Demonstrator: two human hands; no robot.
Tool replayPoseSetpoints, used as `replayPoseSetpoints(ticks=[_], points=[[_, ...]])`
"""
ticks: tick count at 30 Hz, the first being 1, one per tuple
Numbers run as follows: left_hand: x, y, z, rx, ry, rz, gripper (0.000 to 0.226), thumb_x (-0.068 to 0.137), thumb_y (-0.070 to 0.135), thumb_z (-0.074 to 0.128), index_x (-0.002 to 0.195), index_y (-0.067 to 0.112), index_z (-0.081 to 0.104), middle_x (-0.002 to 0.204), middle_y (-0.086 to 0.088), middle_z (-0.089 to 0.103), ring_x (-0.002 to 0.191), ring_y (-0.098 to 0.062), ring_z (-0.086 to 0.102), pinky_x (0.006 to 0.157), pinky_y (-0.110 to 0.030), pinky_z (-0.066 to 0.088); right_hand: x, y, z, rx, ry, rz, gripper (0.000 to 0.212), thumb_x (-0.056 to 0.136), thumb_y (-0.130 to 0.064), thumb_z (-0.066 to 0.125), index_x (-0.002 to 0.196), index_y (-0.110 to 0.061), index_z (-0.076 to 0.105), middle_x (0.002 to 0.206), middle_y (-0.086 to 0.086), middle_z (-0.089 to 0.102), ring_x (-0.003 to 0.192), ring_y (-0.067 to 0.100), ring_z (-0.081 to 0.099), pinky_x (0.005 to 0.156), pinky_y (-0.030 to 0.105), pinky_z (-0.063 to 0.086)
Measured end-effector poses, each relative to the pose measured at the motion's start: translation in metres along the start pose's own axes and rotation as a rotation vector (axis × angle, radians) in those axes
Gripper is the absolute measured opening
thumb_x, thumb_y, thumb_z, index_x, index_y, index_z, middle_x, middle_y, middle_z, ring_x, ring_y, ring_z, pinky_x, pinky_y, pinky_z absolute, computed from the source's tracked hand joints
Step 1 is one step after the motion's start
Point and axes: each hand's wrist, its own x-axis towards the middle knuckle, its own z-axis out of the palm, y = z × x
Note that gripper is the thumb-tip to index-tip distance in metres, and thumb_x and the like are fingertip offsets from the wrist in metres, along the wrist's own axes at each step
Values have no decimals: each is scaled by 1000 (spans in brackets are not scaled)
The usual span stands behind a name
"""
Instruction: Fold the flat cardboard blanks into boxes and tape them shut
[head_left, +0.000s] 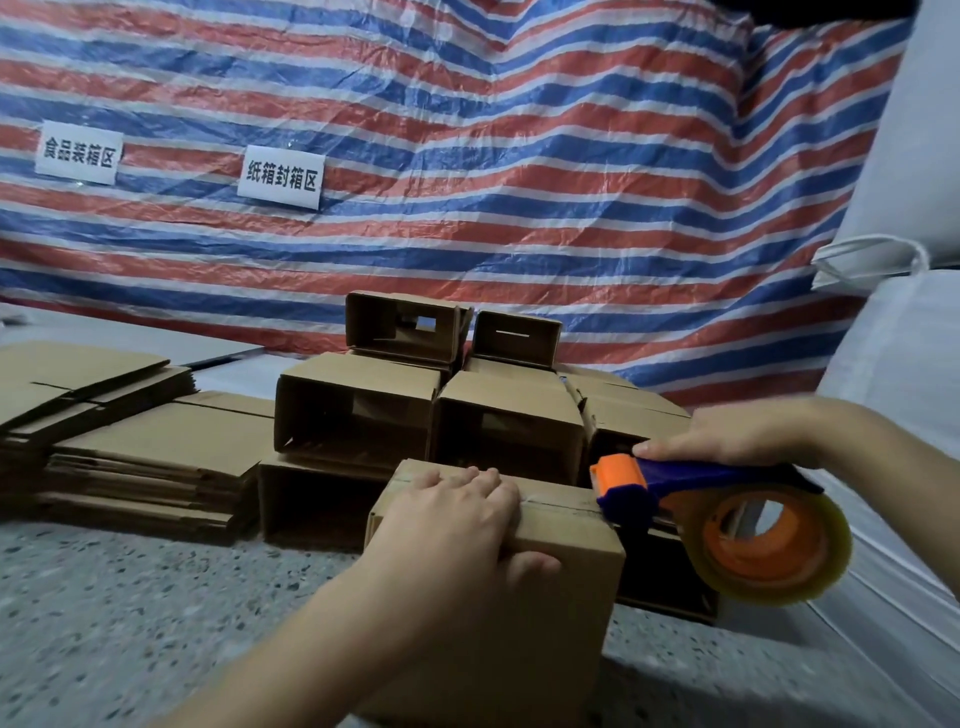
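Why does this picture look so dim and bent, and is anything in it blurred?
Head view: dim, bluish light; the wide lens bows the striped tarp and flat blanks. The right hand, tape dispenser and lower-right edge are smeared; the left hand on the box is fairly sharp.

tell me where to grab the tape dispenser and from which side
Take the tape dispenser by its blue handle bar, from above and the right, as the right hand does now. The roll hangs below and the orange cutter end faces the box, so only the top is free.
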Motion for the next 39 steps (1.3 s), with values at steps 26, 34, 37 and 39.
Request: replayPoseSetpoints(ticks=[26,34,37,39], points=[[32,31,17,-81,14,173,75,90,72,29,149,25,30,153,2,38,143,-17,30,116,-37,21,-14,42,-13,-74,5,-30,79,58,-95,51,85,-23,70,69,-10,74,59,3,67,71,23,50],[32,32,16,-98,26,179,68,90,71,32,147,35,28,151,8,40,142,-13,31,114,-34,23,-1,3,23,-369,280,-56,70,72,-92,44,83,-26,63,77,-6,69,73,12,66,63,30,47],[32,32,16,-95,5,181,66,91,70,32,149,38,26,154,6,36,144,-16,27,115,-35,22,-5,2,28,-431,377,-67,71,70,-94,39,77,-26,58,73,-7,65,69,11,63,57,29,43],[31,33,15,-83,2,179,64,92,70,30,148,41,25,153,5,37,144,-18,28,115,-37,23,-10,1,30,-481,433,-72,70,70,-94,36,72,-26,53,72,-7,61,67,11,60,55,29,42]])
